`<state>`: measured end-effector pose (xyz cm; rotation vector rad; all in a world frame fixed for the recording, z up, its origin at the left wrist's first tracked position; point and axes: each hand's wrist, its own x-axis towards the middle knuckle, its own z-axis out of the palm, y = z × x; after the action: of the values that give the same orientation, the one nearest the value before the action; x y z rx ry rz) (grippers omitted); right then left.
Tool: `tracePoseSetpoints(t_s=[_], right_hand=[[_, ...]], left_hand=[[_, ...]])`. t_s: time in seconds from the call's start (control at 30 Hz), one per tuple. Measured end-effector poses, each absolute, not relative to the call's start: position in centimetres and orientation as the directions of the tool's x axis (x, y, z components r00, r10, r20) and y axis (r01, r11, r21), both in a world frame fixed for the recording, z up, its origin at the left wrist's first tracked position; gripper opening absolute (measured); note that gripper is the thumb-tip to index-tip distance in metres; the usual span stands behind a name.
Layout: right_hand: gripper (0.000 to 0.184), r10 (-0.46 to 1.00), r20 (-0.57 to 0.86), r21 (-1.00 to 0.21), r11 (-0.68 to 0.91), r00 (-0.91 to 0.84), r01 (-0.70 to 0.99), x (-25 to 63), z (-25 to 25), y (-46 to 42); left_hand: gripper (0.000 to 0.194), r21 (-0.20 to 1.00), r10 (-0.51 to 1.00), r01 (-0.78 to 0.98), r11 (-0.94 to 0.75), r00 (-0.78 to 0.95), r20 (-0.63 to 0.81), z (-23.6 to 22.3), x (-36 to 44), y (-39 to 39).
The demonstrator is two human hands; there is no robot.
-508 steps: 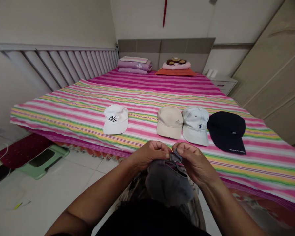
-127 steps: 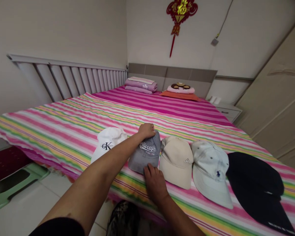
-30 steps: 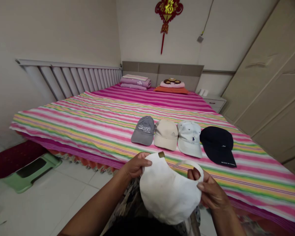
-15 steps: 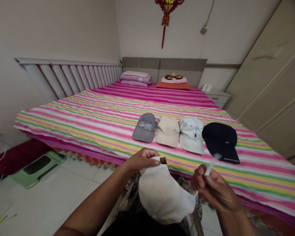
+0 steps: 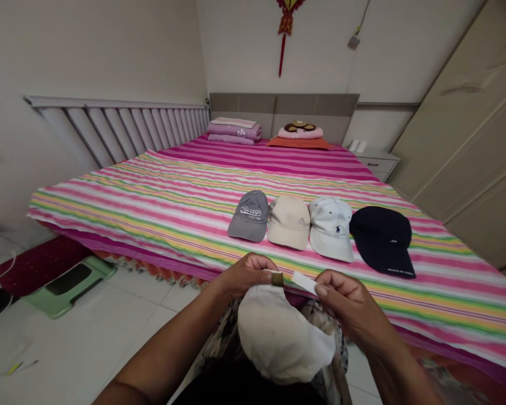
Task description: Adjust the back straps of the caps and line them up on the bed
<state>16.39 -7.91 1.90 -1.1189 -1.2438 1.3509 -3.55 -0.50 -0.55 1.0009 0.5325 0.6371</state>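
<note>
Four caps (image 5: 289,223) lie in a row on the striped bedspread (image 5: 122,211); two hands work a fifth.
The left hand (image 5: 247,275) pinches the white cap (image 5: 280,340) by its brown buckle (image 5: 277,279), off the bed; the right hand (image 5: 349,298) grips the strap end (image 5: 303,282). A loose pinch could let the strap slip or the cap drop.

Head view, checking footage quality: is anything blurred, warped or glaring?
Head view: wide-angle warping bows the slatted wall panel and bed edges; light is soft, without hard glare; the left hand, right hand and white cap look fairly sharp; a smear blurs the far left edge.
</note>
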Motion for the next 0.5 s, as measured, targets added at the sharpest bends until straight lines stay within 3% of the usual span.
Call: tracePoseSetpoints(t_s=[0.5], right_hand=[[0.026,0.992,-0.05,-0.997,-0.043,-0.12,0.061,15.2,2.2,-7.0]], left_hand=[[0.031,0.873,0.693,-0.272,0.404,0.714,-0.099,-0.4,-3.8,-0.4]])
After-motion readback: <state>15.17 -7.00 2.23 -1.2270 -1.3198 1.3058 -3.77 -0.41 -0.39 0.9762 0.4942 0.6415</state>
